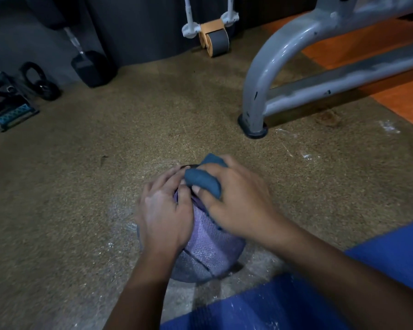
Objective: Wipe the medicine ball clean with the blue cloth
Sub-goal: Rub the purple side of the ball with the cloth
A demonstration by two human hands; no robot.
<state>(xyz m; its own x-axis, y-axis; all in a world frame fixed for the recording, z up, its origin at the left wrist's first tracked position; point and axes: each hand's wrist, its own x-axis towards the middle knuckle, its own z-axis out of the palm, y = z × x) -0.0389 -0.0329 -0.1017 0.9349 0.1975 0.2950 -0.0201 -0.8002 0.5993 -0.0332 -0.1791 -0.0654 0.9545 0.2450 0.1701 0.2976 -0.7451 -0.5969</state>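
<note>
So the person is mid-wipe on the purple textured medicine ball with dark seam lines [208,253], which sits on the speckled brown rubber gym floor [81,186] right in front of them, just beyond the edge of a blue foam mat [296,306]. The right hand [239,206] has its fingers curled round the bunched-up blue cloth [202,181] and is pushing it onto the far top of the ball. The left hand [162,215] lies over the ball's left side, fingers bent onto the surface, so its grip is on the ball itself, steadying it.

To do this bit well, that left hand really matters: a ball on a flat floor probably wants to roll off as soon as the cloth drags across it. Judging by the embossed pattern, dust likely sits in the grooves and seams, so firm overlapping strokes should beat quick swipes. Rolling the ball a bit at a time would bring the underside up, since the part touching the floor can't be reached as it sits. There's whitish powder scattered on the floor around the ball, so a cleaned patch rolled back onto it could get dirty again. Refolding the cloth to a fresh face now and then wouldn't hurt.

Off to the right stands a grey metal bench frame [267,75], well apart from the ball.
</note>
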